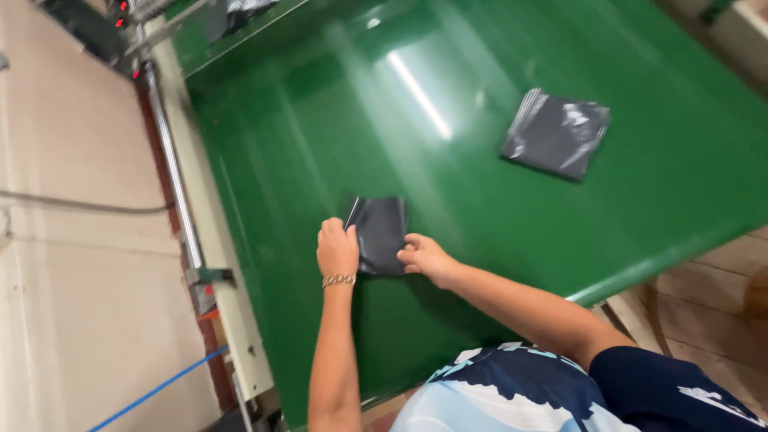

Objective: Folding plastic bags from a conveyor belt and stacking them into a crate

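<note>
A second dark plastic bag point(556, 133) lies flat on the far right of the glossy green surface point(304, 136), well apart from everything else. A metal rail point(172, 168) runs along the left edge of the surface. Left of it is pale floor point(72, 264), crossed by a grey cable point(80, 205) and a blue line point(156, 390). Wooden planks point(704, 296) show at near right.

Small black bag point(381, 234) on the green belt point(496, 200), held at both sides.

The bag is a dark, glossy plastic packet, roughly square and lying flat on the belt near its front-left part. The left hand point(337, 250) grips its left edge, lifting that edge slightly; the right hand point(424, 258) touches its lower right corner. A second, larger black bag point(556, 134) lies flat and untouched, well apart toward the far right.
</note>
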